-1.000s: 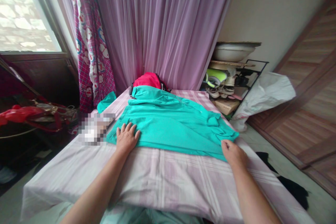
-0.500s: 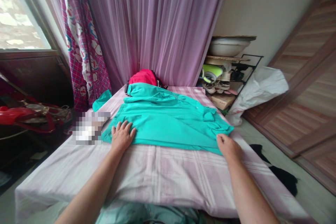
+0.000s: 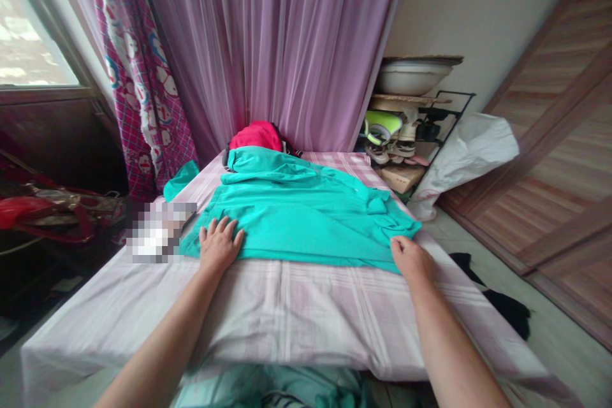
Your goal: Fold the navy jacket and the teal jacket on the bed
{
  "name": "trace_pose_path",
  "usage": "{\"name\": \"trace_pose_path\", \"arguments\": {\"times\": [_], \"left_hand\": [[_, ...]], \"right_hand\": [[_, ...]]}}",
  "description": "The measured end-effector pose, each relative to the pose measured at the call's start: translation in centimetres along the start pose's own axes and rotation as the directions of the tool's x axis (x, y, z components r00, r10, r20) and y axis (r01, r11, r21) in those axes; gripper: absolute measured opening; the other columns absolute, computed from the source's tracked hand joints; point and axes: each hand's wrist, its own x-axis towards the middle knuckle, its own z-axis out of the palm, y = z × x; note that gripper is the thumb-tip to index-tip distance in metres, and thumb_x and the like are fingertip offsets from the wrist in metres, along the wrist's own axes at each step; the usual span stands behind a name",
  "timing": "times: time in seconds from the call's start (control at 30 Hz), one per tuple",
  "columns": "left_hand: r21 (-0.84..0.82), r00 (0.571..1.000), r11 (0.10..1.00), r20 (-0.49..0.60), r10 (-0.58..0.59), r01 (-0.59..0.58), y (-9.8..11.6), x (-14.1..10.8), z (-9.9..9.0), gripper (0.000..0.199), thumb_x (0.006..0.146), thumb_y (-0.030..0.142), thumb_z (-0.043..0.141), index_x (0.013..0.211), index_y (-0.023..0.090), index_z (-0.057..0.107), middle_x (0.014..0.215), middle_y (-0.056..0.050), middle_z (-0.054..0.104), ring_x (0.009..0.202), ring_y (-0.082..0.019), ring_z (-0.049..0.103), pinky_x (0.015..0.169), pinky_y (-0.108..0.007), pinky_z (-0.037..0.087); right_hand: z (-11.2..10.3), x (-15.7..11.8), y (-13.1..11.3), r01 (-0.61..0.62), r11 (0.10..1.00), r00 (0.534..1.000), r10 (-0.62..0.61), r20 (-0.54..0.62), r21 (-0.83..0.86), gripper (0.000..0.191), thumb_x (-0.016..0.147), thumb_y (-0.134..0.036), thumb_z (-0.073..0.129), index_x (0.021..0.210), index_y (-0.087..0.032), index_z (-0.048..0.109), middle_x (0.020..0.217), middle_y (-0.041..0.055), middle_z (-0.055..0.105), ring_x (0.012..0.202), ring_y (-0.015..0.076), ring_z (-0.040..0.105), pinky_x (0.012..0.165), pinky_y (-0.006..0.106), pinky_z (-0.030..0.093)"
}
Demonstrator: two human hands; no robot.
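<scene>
Teal cloth (image 3: 306, 223) is lying across a checked tablecloth (image 3: 296, 319), the left hand (image 3: 220, 243) spreading flat at its 8 o'clock, the right hand (image 3: 412, 258) gripping its edge at 4 o'clock; uneven pulling could be skewing that edge. Since the earlier frame, everything is drifting toward 10 o'clock in view, both hands keeping their places on the cloth.

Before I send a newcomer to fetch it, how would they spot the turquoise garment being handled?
By the sheer purple curtain stands a table draped in pale pink-and-white checks. Across it lies the turquoise fabric garment, the flat left hand and closed right hand at its near edge. It is far larger than the small turquoise cloth at the table's left edge.
</scene>
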Motion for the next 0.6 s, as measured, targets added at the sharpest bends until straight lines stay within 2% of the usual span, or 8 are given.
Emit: {"name": "trace_pose_path", "arguments": {"times": [0.07,0.17,0.23,0.33,0.4,0.47,0.53,0.6], "left_hand": [[0.007,1.0,1.0,0.003,0.0,0.0,0.1,0.0,0.0,0.052,0.096,0.047,0.038,0.136,0.022,0.06,0.149,-0.011,0.053,0.142,-0.036,0.037,0.115,-0.059,0.025],[0.012,1.0,1.0,0.014,-0.006,0.006,0.2,0.0,-0.1,0.052,0.097,0.047,0.037,0.137,0.023,0.059,0.149,-0.01,0.053,0.142,-0.036,0.036,0.115,-0.059,0.024],[0.012,1.0,1.0,0.023,-0.006,0.006,0.2,0.0,-0.1,0.052,0.097,0.047,0.038,0.137,0.022,0.059,0.149,-0.01,0.052,0.142,-0.036,0.036,0.115,-0.059,0.024],[0.008,1.0,1.0,0.022,-0.007,0.007,0.2,0.0,-0.2,0.052,0.096,0.047,0.038,0.136,0.022,0.06,0.149,-0.01,0.052,0.142,-0.036,0.036,0.115,-0.059,0.024],[0.008,1.0,1.0,0.016,-0.005,0.005,0.1,0.0,-0.2,0.051,0.096,0.047,0.038,0.136,0.023,0.06,0.149,-0.01,0.052,0.142,-0.037,0.037,0.115,-0.059,0.025],[0.007,1.0,1.0,0.014,-0.002,0.002,0.1,0.0,-0.1,0.051,0.096,0.046,0.038,0.136,0.023,0.06,0.149,-0.01,0.052,0.142,-0.037,0.037,0.114,-0.06,0.025],[-0.002,1.0,1.0,0.013,0.0,0.0,0.0,0.1,0.0,0.05,0.096,0.046,0.04,0.136,0.023,0.06,0.149,-0.01,0.052,0.142,-0.037,0.036,0.114,-0.06,0.025],[-0.015,1.0,1.0,0.012,0.005,-0.005,-0.1,0.1,0.1,0.05,0.095,0.046,0.04,0.135,0.025,0.061,0.149,-0.01,0.052,0.142,-0.037,0.036,0.114,-0.06,0.026]], "right_hand": [[-0.1,-0.1,-0.1,0.014,1.0,0.998,-0.013,-0.062,0.011,0.047,0.095,-0.042,0.036,0.114,-0.024,0.075,0.101,0.0127,0.076,0.078,0.0254,0.066,0.061,0.031,0.039],[-0.4,-0.2,-1.6,0.176,0.983,0.953,-0.156,-0.26,0.056,0.046,0.095,-0.035,0.035,0.112,-0.017,0.074,0.108,0.0151,0.074,0.095,0.0275,0.064,0.078,0.035,0.043],[-0.9,-0.5,-4.1,0.332,0.938,0.895,-0.279,-0.348,0.1,0.045,0.095,-0.033,0.036,0.115,-0.016,0.072,0.116,0.0154,0.071,0.105,0.0278,0.062,0.089,0.037,0.042],[-1.6,-1.5,-9.9,0.529,0.829,0.817,-0.441,-0.372,0.179,0.046,0.096,-0.035,0.039,0.129,-0.016,0.064,0.133,0.015,0.064,0.119,0.028,0.056,0.101,0.04,0.038],[-1.7,-2.3,-14.1,0.615,0.762,0.77,-0.527,-0.36,0.201,0.049,0.097,-0.037,0.04,0.138,-0.017,0.058,0.144,0.0146,0.056,0.129,0.029,0.05,0.108,0.043,0.034],[-1.3,-3.3,-17.6,0.662,0.721,0.742,-0.595,-0.308,0.203,0.053,0.099,-0.039,0.038,0.146,-0.017,0.05,0.152,0.0137,0.047,0.138,0.0282,0.041,0.112,0.043,0.03],[-0.2,-4.4,-19.9,0.693,0.695,0.721,-0.669,-0.182,0.19,0.055,0.1,-0.042,0.037,0.15,-0.02,0.044,0.157,0.0115,0.041,0.144,0.0273,0.034,0.116,0.045,0.026],[1.3,-5.3,-20.9,0.699,0.694,0.704,-0.71,0.001,0.171,0.054,0.1,-0.045,0.037,0.149,-0.024,0.045,0.158,0.0102,0.041,0.145,0.0272,0.033,0.117,0.049,0.023]]}}
